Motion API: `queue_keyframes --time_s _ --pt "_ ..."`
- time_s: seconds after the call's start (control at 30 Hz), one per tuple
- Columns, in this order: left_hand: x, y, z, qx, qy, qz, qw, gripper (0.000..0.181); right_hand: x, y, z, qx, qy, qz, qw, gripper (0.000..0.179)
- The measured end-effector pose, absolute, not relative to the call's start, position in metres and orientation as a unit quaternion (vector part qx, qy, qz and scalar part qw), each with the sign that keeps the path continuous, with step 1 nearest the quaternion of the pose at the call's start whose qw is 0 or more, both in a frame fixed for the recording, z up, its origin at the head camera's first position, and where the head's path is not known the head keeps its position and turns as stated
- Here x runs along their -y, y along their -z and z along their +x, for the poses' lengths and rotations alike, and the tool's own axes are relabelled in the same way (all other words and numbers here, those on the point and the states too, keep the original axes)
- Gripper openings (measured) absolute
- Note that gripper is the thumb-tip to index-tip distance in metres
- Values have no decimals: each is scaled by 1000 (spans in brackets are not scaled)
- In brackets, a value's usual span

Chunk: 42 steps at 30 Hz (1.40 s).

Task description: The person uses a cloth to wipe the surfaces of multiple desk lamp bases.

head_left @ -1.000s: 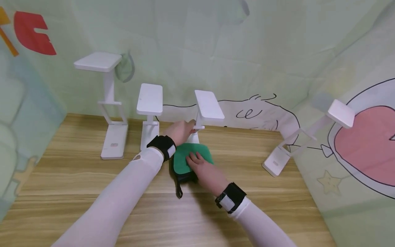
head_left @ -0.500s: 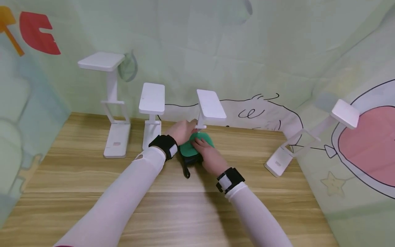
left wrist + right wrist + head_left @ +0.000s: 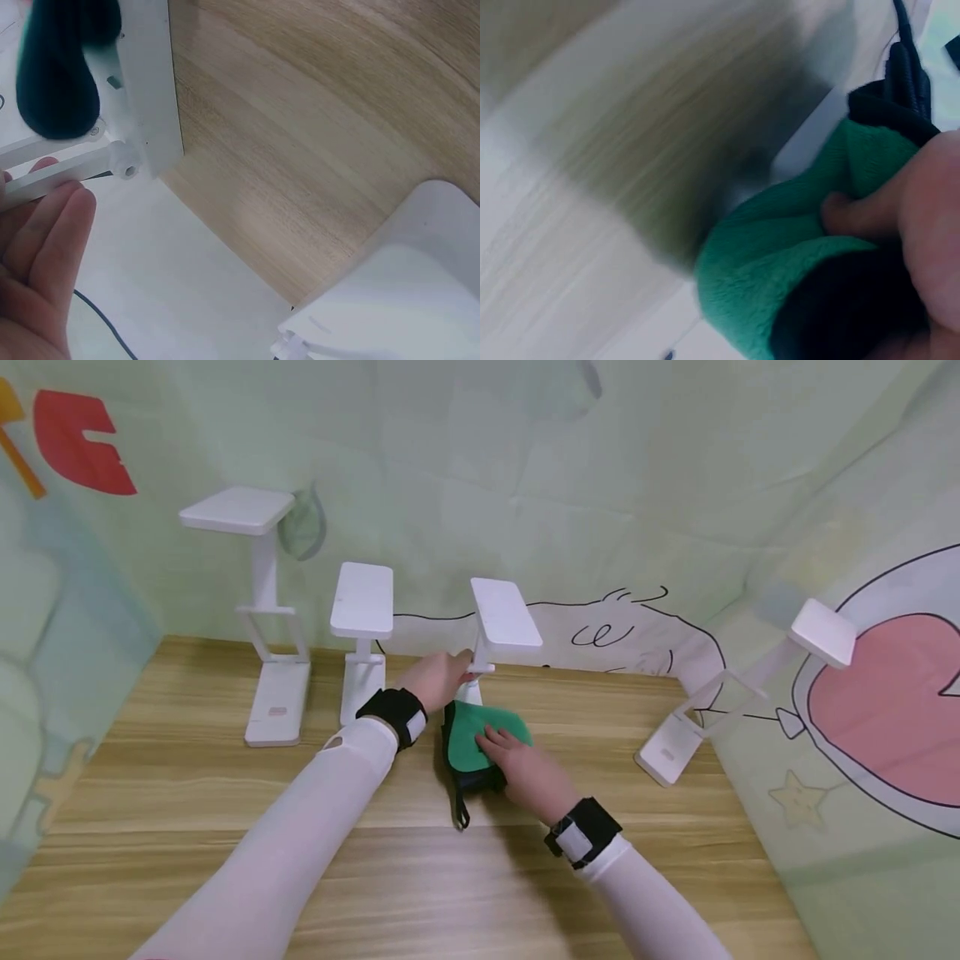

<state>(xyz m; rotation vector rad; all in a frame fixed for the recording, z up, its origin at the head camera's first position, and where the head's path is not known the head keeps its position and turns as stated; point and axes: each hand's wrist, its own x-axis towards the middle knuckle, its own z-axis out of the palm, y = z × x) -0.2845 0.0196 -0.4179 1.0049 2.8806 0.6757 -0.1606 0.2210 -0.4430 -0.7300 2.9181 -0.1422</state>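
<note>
In the head view, my left hand (image 3: 435,681) holds the folding arm of a white desk lamp (image 3: 508,614), the third from the left. The left wrist view shows its fingers (image 3: 56,240) against the thin white arm bar (image 3: 75,166). My right hand (image 3: 532,777) grips a green plush cleaning cloth (image 3: 468,735) with black edging and a hanging loop, its fingertips on the green top. Most of the lamp's base is hidden under the cloth. In the right wrist view, the thumb (image 3: 862,214) presses into a fold of the cloth.
Two more white desk lamps stand to the left, a tall one (image 3: 277,702) and a shorter one (image 3: 362,602). A further lamp (image 3: 671,750) leans at the right. Behind the wooden table (image 3: 375,893) hangs a printed cloth backdrop (image 3: 465,468).
My right hand slid the cloth away from me along the lamp's base, then drew it back and slightly right. The left hand stays on the lamp's arm.
</note>
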Motion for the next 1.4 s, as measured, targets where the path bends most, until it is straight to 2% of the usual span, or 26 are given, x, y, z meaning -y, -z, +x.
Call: queue_keyframes --time_s 0.23,0.43,0.57,0.67,0.77,1.1,1.27,1.4 --pt "-17 426 -286 -920 -239 310 17 21 -198 438 -150 -951 15 -301 68 69" --pt "-18 429 -285 -917 -223 331 -9 22 -186 446 -178 -929 80 -351 81 74" --pt "-19 425 -284 -916 -239 321 12 21 -186 455 -202 -925 112 -360 46 80" --pt "-19 421 -283 -916 -243 318 25 21 -190 458 -212 -929 116 -351 11 80" --pt "-19 419 -284 -915 -240 322 28 20 -195 458 -214 -938 110 -330 3 76" --pt "-15 422 -287 -912 -226 342 -10 18 -199 456 -190 -970 74 -229 26 74" --pt "-16 420 -286 -916 -241 320 16 21 -201 452 -166 -971 53 -233 32 72" --pt "-19 420 -286 -919 -235 317 18 24 -198 447 -153 -964 33 -260 37 68"
